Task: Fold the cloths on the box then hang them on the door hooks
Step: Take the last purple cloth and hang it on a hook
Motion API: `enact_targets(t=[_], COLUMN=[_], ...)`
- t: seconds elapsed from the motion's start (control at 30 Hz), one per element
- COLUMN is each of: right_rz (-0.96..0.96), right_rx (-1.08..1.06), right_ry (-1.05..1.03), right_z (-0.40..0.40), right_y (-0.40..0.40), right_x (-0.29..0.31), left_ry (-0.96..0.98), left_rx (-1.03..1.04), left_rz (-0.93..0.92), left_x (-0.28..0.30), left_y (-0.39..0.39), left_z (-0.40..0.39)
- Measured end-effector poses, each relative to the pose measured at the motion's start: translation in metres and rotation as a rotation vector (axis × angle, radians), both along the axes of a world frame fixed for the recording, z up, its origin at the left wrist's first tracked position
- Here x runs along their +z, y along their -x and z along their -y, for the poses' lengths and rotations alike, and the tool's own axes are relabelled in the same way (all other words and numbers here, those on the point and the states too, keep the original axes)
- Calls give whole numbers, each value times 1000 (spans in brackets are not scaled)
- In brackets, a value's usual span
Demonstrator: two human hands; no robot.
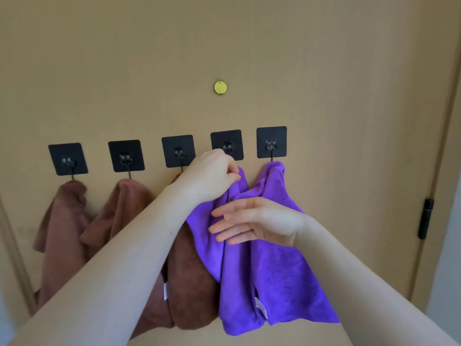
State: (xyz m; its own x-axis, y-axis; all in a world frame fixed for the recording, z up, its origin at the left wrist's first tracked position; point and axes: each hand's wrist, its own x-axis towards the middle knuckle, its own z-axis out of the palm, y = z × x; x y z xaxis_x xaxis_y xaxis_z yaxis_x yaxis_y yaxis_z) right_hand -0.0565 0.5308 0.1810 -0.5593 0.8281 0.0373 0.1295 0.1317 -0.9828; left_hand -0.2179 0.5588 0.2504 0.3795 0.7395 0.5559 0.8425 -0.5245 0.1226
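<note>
So there was this tan door [324,71] with five black stick-on hooks in a row. Far left hook [67,159] had a pinkish-brown cloth [59,236] hanging off it, and the second hook [126,156] had another one just like it [119,216]. Third hook [178,151] carried a darker brown cloth [192,283], mostly hidden behind the person's arm. The left hand [209,176] was up at the fourth hook [226,145], fingers curled and pinching the top of a purple cloth [212,245] right under it. The right hand [259,222] was lower, fingers spread loose, holding nothing, hovering in front of the purple stuff. Fifth hook [271,142] already had its own purple cloth [287,270] draped down. There was a little yellow disc [220,87] above the hooks, and a black hinge [426,218] at the right edge.
</note>
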Motion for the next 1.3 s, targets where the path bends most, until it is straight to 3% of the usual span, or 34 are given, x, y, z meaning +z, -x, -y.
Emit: enact_targets(t=[0.2,0.7,0.83,0.93,1.03,1.13,1.3], right_rz=[-103,-60,148,547,879,761,306], right_rx=[-104,-294,-344,-299,-95,60,191], right_ry=[19,136,198,162,109,132,15], right_z=[-14,-36,-32,-25,-14,-4,-4], right_y=[17,24,24,31,48,71,92], right_x=[-3,-83,-110,-120,-109,-81,-23], left_ry=[28,12,1,0,34,86,53], left_rx=[-42,-141,-148,-145,-145,-170,-63], left_rz=[39,44,39,24,3,-7,32], left_x=[-3,-9,-10,-11,-7,1,7], left_y=[4,12,12,11,12,22,61], left_z=[-5,-15,-17,-19,-16,-8,-6])
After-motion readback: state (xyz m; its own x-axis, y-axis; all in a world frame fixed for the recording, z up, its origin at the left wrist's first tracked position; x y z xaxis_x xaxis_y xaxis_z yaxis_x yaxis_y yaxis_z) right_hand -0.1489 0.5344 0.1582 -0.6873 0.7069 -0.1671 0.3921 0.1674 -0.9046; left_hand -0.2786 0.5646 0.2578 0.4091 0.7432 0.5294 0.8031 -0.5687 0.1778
